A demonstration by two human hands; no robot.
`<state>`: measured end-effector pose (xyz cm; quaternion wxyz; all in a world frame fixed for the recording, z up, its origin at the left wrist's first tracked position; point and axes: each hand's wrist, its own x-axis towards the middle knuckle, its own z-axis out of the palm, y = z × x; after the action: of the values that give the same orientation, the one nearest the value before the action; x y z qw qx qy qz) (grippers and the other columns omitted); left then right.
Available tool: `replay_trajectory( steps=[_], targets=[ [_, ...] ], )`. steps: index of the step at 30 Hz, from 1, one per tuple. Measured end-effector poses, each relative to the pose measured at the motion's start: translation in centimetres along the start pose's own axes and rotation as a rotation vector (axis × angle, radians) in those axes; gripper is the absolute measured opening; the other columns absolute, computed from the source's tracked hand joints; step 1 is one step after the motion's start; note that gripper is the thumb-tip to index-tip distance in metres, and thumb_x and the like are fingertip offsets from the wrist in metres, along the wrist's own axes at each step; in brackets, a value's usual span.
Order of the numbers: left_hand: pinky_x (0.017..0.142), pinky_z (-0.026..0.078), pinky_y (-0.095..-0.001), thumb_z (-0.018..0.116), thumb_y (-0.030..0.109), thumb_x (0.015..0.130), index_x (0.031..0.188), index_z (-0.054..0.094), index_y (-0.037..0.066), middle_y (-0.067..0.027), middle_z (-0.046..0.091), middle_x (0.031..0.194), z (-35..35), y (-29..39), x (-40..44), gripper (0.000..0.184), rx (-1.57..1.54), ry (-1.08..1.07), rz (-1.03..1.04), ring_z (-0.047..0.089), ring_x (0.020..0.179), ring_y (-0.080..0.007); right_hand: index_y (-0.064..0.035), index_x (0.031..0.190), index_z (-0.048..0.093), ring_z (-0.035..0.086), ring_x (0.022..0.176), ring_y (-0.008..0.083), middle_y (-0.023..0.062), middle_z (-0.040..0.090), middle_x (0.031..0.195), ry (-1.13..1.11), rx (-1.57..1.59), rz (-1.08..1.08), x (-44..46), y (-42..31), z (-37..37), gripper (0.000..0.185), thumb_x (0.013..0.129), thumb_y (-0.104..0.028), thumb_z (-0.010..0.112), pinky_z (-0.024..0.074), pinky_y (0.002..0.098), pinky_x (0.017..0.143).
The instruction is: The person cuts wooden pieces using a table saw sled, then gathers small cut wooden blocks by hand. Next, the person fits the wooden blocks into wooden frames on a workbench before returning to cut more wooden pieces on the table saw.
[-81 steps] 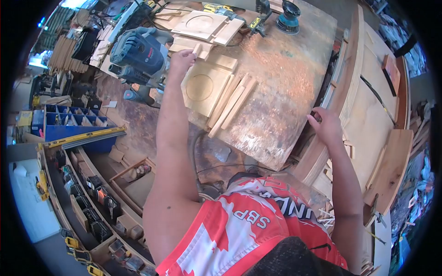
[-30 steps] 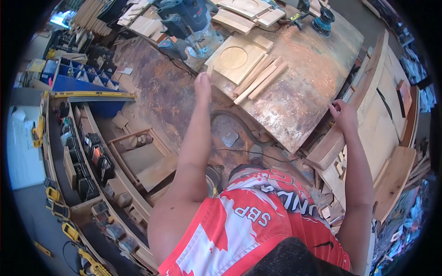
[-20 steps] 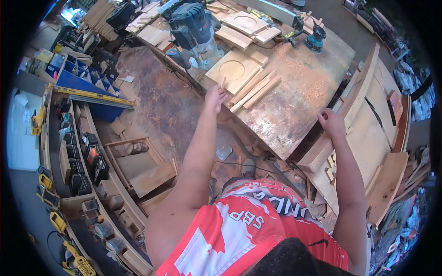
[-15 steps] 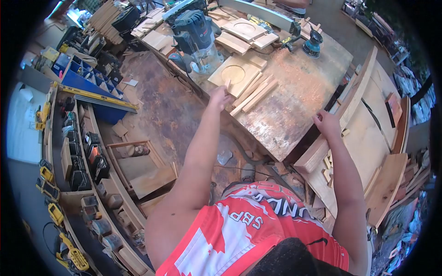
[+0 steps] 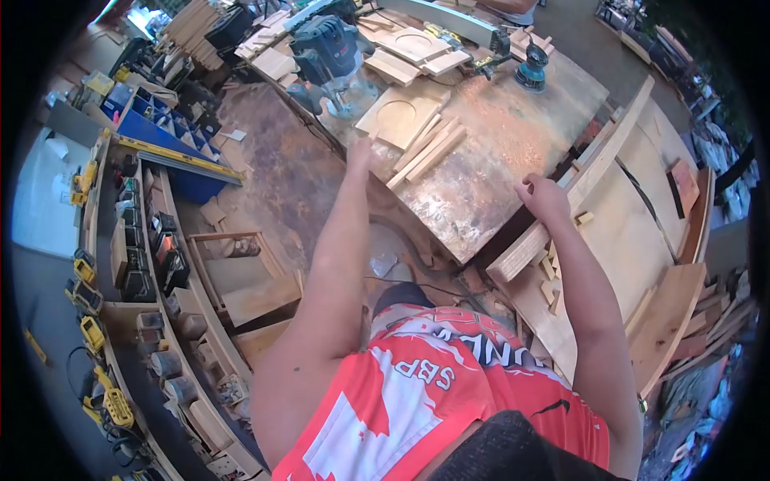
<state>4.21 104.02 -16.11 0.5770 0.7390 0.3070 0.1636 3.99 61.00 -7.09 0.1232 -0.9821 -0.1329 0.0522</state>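
Note:
My left hand (image 5: 360,155) is at the left edge of the workbench (image 5: 461,216), just below a square wooden board with a shallow round recess (image 5: 399,115). Its fingers are blurred and foreshortened, so I cannot make out their shape or whether they touch the board. Several narrow wood strips (image 5: 431,152) lie to the right of that board. Over the bench's right edge hangs my right hand (image 5: 544,197), fingers curled in, with nothing visible in it. Beneath its wrist runs a long thick timber (image 5: 525,250).
A blue plunge router (image 5: 329,52) stands at the bench's far left, a teal sander (image 5: 532,72) at the far right. Sawdust (image 5: 509,120) covers the middle. Left are shelves and a blue divided bin (image 5: 160,128). Right, a wooden panel (image 5: 618,248) carries small wood blocks. Another person's arm (image 5: 505,6) shows behind.
My left hand has drawn back from the recessed board's near corner, where its finger pointed before. My right hand has moved slightly left and up in view. The camera view has shifted a little.

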Motion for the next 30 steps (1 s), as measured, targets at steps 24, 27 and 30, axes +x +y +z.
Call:
replay_trajectory(
  steps=[24, 27, 30],
  targets=[
    [0.075, 0.042, -0.0286, 0.055, 0.02, 0.091, 0.096, 0.063, 0.0, -0.0033, 0.061, 0.088, -3.5, -1.7, 10.3, 0.022, -0.163, -0.403, 0.078, 0.051, 0.083, -0.0125, -0.0084, 0.145, 0.037, 0.04, 0.13, 0.0462, 0.0304, 0.048, 0.131, -0.029, 0.252, 0.136, 14.5, -27.5, 13.3, 0.091, 0.071, -0.032, 0.084, 0.0315, 0.0475, 0.113],
    [0.085, 0.044, -0.03, 0.054, 0.017, 0.093, 0.099, 0.061, 0.0, -0.0065, 0.064, 0.101, -4.8, -1.4, 10.2, 0.02, -0.178, -0.506, 0.151, 0.056, 0.094, -0.0145, -0.0089, 0.144, 0.039, 0.047, 0.124, 0.0431, 0.027, 0.049, 0.129, 0.127, 0.289, 0.09, 14.1, -27.0, 12.0, 0.092, 0.069, -0.031, 0.086, 0.0373, 0.0463, 0.109],
    [0.097, 0.042, -0.0328, 0.054, 0.015, 0.094, 0.1, 0.06, 0.0, -0.0125, 0.064, 0.117, -6.4, 0.9, 6.6, 0.018, -0.337, -0.514, 0.215, 0.057, 0.109, -0.0202, -0.0063, 0.14, 0.046, 0.049, 0.125, 0.0368, 0.0203, 0.055, 0.13, 0.175, 0.349, 0.127, 12.8, -26.8, 8.8, 0.088, 0.065, -0.027, 0.087, 0.0401, 0.042, 0.108]
  ],
)
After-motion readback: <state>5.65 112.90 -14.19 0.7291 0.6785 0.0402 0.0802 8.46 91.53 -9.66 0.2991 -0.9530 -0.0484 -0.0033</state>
